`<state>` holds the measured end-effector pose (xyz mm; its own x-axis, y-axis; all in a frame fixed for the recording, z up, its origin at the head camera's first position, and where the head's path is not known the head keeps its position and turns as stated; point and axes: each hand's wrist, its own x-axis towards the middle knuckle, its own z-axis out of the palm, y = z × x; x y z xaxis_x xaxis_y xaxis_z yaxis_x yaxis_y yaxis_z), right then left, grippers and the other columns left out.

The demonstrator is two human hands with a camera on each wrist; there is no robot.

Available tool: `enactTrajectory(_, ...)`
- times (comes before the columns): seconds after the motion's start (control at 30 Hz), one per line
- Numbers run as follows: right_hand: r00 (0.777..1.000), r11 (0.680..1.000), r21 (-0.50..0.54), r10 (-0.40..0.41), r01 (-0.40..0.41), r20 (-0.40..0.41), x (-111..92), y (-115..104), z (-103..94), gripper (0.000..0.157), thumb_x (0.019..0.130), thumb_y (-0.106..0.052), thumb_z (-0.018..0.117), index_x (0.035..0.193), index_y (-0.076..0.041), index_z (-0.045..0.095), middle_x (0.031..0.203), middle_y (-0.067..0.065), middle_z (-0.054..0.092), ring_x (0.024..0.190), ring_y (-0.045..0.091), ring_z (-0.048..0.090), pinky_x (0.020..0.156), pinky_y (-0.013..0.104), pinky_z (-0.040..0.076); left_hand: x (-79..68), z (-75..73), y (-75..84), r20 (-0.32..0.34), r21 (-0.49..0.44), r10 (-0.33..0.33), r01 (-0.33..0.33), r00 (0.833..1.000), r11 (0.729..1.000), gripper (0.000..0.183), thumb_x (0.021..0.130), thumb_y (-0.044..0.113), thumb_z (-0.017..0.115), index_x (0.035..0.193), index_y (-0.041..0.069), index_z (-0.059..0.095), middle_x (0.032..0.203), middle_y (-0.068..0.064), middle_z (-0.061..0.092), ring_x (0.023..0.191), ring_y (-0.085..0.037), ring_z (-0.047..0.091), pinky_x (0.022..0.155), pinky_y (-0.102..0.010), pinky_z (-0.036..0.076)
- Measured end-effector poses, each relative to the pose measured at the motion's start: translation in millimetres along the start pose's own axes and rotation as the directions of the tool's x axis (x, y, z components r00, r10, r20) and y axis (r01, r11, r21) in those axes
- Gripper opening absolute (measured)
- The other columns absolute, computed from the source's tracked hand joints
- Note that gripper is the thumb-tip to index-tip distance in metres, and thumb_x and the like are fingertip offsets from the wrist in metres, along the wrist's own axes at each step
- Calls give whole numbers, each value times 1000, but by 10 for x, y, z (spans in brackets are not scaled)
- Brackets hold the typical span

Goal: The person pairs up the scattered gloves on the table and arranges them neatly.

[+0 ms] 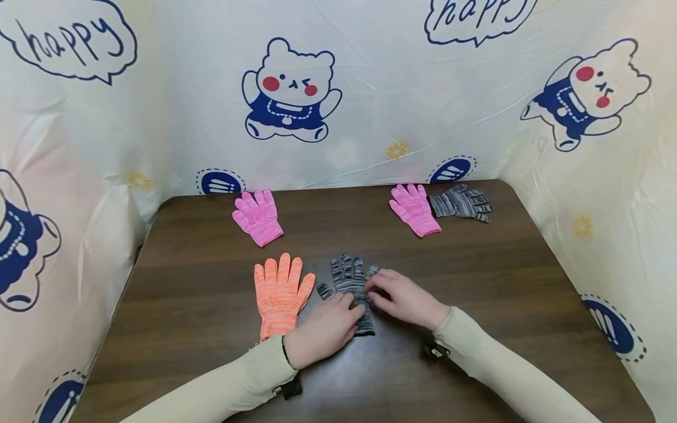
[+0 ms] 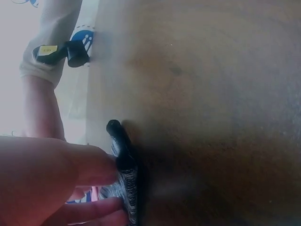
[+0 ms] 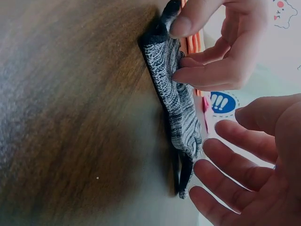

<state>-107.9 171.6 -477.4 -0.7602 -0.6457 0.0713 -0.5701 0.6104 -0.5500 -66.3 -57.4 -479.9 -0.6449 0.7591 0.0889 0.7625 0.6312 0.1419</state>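
Note:
A grey striped glove (image 1: 350,283) lies flat on the dark wooden table (image 1: 476,264), fingers pointing away from me. My left hand (image 1: 344,314) rests its fingertips on the glove's palm and cuff; the right wrist view shows its thumb and fingers (image 3: 207,70) touching the knit (image 3: 176,94). My right hand (image 1: 382,291) sits at the glove's right edge with its fingers straight and spread (image 3: 235,160), holding nothing. In the left wrist view my left hand's fingers (image 2: 89,169) meet the glove's edge (image 2: 126,183). An orange glove (image 1: 280,294) lies just left of the grey one.
At the back of the table lie a pink glove (image 1: 258,216) on the left, and another pink glove (image 1: 415,208) beside a second grey striped glove (image 1: 461,202) on the right. A printed curtain (image 1: 338,88) walls in the table on three sides.

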Motion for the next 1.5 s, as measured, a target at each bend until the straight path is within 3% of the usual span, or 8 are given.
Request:
enactTrajectory(0.23, 1000, 1000, -4, 20, -20, 1, 3, -14, -25, 17, 101, -16, 69, 117, -10, 72, 110, 0, 67, 101, 15, 62, 94, 39, 56, 12, 56, -25, 34, 13, -3, 2, 999, 1000, 28, 98, 26, 73, 124, 15, 70, 108, -5, 61, 93, -20, 58, 77, -33, 54)
enactTrajectory(0.83, 998, 998, -2, 60, -60, 12, -10, 15, -31, 16, 101, -16, 68, 115, -12, 72, 110, -1, 67, 100, 16, 62, 94, 40, 56, -28, 10, -34, 99, 2, -31, 31, 995, 1000, 29, 103, 23, 66, 132, 17, 67, 118, -8, 61, 100, -23, 59, 78, -35, 57)
enactTrajectory(1.23, 999, 999, -3, 49, -49, 8, 9, 15, -35, 14, 101, -17, 68, 114, -13, 73, 108, -3, 66, 98, 14, 61, 92, 39, 56, -62, -12, 1, 67, 40, -29, 26, 997, 999, 26, 104, 19, 64, 129, 17, 68, 116, -8, 62, 100, -23, 59, 77, -35, 58)
enactTrajectory(1.5, 998, 998, 0, 58, -58, 10, 30, 29, -86, 16, 102, -19, 68, 116, -13, 73, 110, -2, 67, 99, 14, 61, 92, 38, 57, -59, 23, 4, 89, 49, -36, 31, 995, 998, 27, 103, 16, 65, 130, 17, 67, 119, -9, 62, 99, -24, 59, 76, -35, 58)
